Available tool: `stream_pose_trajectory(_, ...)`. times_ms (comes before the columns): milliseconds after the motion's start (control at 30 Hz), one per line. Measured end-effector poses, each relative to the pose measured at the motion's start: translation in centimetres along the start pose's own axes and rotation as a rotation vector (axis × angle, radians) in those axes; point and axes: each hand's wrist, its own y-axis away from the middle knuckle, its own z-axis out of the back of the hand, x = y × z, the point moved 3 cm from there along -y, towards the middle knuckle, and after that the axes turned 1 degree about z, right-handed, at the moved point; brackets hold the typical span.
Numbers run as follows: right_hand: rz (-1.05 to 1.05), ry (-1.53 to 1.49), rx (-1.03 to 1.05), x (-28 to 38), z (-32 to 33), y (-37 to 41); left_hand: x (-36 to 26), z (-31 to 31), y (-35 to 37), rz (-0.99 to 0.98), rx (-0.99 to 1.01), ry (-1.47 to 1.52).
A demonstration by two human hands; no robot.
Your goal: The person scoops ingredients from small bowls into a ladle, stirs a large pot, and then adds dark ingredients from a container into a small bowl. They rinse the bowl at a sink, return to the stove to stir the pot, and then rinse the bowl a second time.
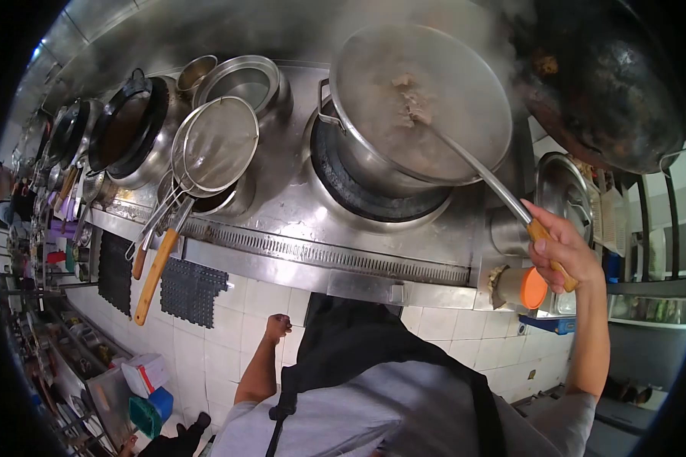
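Note:
My right hand [560, 250] is wrapped round the wooden handle of a long-handled metal cooking utensil [489, 174]. Its shaft slants down to the left into a large steaming stockpot [344, 126] on a burner. At the utensil's far end, pale brown pieces of meat [415, 107] show above cloudy liquid; steam and meat hide the utensil's head. My left hand [278, 326] hangs low beside my black apron, away from the stove, its fingers curled and nothing visible in them.
Wire strainers [221, 145] with wooden handles rest over a pot left of the stockpot, handles jutting past the counter edge. More pots [240, 87] stand behind. A large blackened wok [606, 84] is at right. An orange-lidded container [532, 288] sits below my right hand.

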Motion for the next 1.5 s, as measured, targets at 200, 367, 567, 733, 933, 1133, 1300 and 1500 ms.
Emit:
stream_pose_trajectory(200, 0.076, 0.252, -0.137, -1.1, -0.5, 2.0, -1.0, 0.4, 0.3, -0.041, -0.002, -0.032)
stream_pose_trajectory(367, 0.101, 0.336, -0.268, -2.7, -0.7, 3.8, -1.5, 0.6, 0.8, -0.072, -0.015, 0.003)
stream_pose_trajectory(567, 0.335, 0.729, -0.409, -4.6, 1.6, 8.5, -0.2, 1.2, 1.8, -0.047, -0.002, -0.016)
stream_pose_trajectory(733, 0.297, 1.093, -0.397, 0.2, 1.3, 15.1, 0.6, 2.2, 2.0, 0.002, -0.004, -0.056)
stream_pose_trajectory(933, 0.489, 1.366, -0.321, 4.5, -2.9, 9.7, -0.9, 2.2, 0.3, -0.024, 0.015, -0.100)
stream_pose_trajectory(1133, 0.400, 1.410, -0.255, 3.9, -5.6, 0.2, -4.0, 1.1, -0.5, -0.140, 0.033, -0.045)
stream_pose_trajectory(1300, 0.431, 1.444, -0.352, 1.7, -5.2, -2.4, -2.9, 0.8, -0.5, -0.167, 0.062, -0.055)
stream_pose_trajectory(1500, 0.376, 1.569, -0.588, 2.3, -6.5, 0.1, 1.7, 2.3, -0.2, -0.036, 0.066, -0.059)
